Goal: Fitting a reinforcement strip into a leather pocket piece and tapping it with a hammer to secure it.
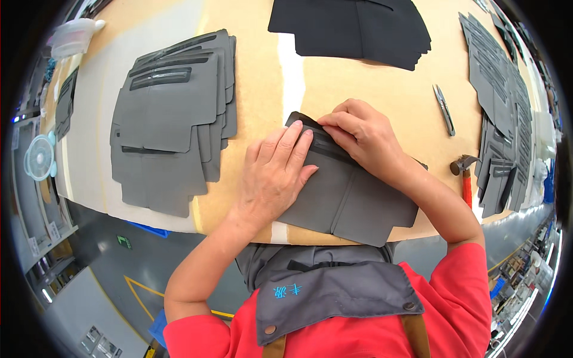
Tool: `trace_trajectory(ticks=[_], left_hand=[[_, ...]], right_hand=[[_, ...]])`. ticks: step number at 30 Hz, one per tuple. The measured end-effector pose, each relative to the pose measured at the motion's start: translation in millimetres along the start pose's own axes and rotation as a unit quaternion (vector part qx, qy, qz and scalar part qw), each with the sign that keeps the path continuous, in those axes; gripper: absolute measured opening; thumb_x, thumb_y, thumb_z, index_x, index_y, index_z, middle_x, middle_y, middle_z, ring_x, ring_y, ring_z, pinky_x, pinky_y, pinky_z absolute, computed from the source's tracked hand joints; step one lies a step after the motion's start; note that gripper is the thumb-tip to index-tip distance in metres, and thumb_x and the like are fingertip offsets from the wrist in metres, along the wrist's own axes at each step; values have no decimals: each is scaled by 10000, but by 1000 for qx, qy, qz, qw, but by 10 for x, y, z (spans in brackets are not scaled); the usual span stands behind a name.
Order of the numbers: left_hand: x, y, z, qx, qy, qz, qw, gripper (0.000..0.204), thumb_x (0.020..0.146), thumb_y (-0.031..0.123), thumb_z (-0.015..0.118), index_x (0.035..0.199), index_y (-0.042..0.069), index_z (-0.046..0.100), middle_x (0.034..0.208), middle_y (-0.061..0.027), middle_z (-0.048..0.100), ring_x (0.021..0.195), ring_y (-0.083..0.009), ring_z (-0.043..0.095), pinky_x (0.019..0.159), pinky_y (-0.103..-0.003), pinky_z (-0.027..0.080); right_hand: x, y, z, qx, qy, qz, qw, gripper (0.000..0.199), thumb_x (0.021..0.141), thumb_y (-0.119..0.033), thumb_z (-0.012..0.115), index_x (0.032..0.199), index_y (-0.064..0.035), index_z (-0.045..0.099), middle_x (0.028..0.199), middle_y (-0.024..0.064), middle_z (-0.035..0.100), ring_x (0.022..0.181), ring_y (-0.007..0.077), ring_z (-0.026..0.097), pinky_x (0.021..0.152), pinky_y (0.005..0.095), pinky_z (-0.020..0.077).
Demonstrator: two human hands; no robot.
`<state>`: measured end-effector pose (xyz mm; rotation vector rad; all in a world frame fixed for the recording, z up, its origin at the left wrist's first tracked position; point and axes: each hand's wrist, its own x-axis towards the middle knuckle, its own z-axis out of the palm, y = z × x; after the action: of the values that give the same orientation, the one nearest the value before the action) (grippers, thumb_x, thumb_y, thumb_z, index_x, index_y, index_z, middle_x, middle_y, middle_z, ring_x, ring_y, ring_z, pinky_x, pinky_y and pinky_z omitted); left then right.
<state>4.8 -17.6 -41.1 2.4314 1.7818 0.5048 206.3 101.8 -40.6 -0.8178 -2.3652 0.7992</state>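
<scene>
Both hands press on one grey panel (349, 200) that lies at the near edge of the table (358, 89), its near corner hanging just over that edge. I see a flat, dark grey cut piece with stepped corners, a fold line down its middle and a black strip along its far end. My left hand (276, 173) lies flat on it, fingers spread only a little and pointing far-right onto the strip. My right hand (361, 134) is curled, fingertips pinching the strip's far edge beside the left fingertips; neither hand lifts anything. Left of the panel a bare band of table separates it from a stack (173, 125) of similar grey pieces, well apart. Far off lies a black pile (352, 27); more grey pieces (504, 107) crowd the right rim. Between them and my right hand sit snips (443, 109) and a hammer (464, 170), near the wrist. A clear tub (74, 36) stands at the far left corner; I cannot tell its contents.
</scene>
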Motion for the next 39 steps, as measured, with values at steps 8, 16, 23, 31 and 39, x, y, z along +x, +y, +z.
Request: trace_trajectory(ticks=[8,16,23,31,39], left_hand=[[-19,2,3,-13,-5,-6,1000,618,894,281,777,1436,59,578,1507,-101,538,1314,-261,530,1056,-408,389],[-28,3,-1,-14,-12,-14,1000,610,889,297,779,1422,60,602,1447,-103,554,1311,-262,543,1044,-413,395],[-39,2,7,-13,1,-5,1000,593,893,282,777,1413,55,606,1432,-108,567,1315,-263,549,1038,-409,398],[8,-29,5,-46,40,-26,998,636,896,307,767,1430,35,554,1404,-104,573,1254,-244,556,1000,-404,413],[126,126,-13,2,0,-68,998,559,965,352,702,1424,61,573,1359,-98,559,1225,-277,523,983,-414,402]], right_hand=[[-66,57,2,-79,-22,-119,990,344,812,-22,681,1153,11,710,1017,103,618,912,279,596,826,370,545],[-10,34,56,-89,-31,-134,987,506,755,36,731,1258,7,693,1061,104,599,890,258,586,757,361,551],[30,-80,82,-142,-52,-141,978,547,750,7,741,1293,23,667,1071,103,590,913,260,573,806,367,543],[-53,28,37,-36,-15,-50,998,384,842,-85,750,1219,-44,694,1028,100,617,947,265,595,847,386,531],[-169,54,-23,-97,-14,-105,990,399,811,18,703,1199,-72,728,1035,61,645,924,259,605,846,362,552]])
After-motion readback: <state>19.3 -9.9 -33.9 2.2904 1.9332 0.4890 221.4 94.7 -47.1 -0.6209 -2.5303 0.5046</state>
